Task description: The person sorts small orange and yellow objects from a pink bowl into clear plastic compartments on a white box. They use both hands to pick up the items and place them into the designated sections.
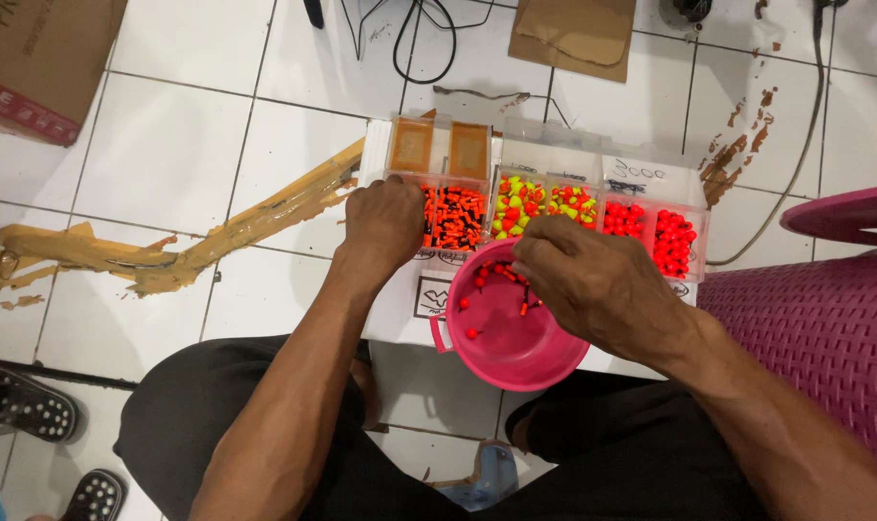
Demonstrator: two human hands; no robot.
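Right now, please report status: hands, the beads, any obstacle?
Left hand rests on compartment box. Right hand pinches over pink bowl of red beads. Nothing blocks.

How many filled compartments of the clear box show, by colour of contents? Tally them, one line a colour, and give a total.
Orange-and-black pieces: 1
Yellow-and-red mixed beads: 2
Plain red beads: 2
Total: 5
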